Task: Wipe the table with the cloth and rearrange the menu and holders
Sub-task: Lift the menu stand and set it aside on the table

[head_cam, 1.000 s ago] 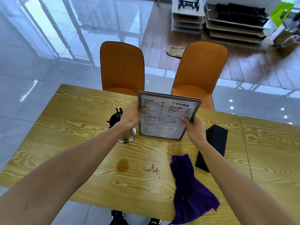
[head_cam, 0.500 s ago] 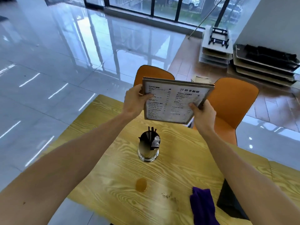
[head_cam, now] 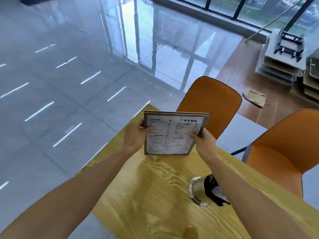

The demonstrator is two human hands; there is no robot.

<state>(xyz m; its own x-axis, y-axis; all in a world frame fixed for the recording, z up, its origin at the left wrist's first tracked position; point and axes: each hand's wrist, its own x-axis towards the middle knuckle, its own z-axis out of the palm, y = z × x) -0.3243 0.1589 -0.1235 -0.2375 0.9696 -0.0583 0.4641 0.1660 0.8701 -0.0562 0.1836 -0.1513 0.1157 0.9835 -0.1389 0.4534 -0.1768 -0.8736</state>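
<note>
The cloth is outside the head view, and only part of the surface (head_cam: 155, 195) is shown; its near and right portions are cut off by the frame and by both forearms. The metal holder (head_cam: 198, 191) is partly hidden behind the right forearm, and its dark contents cannot be identified. A small amber spot (head_cam: 189, 232) on the surface is cut off at the bottom edge, so its full outline cannot be determined. The small print on the menu (head_cam: 172, 135) is too blurred to be read. The surface is of yellow wood with a strong grain pattern. Two orange chairs are placed along its far side, the nearer chair (head_cam: 284, 152) at the right and the farther chair (head_cam: 210, 100) behind the menu. The surrounding floor is of glossy grey tile in which window frames are reflected; brown flooring, a flat piece of cardboard (head_cam: 253, 99) and stacked trays (head_cam: 279, 66) are seen at the upper right. The menu is held upright above the far left part of the surface, clear of it, with its printed face toward the camera. Its left edge is gripped by the left hand (head_cam: 136, 135), with the thumb laid across the front. Its right edge is gripped by the right hand (head_cam: 203, 142), with the thumb on the front and the fingers curled behind the frame.
</note>
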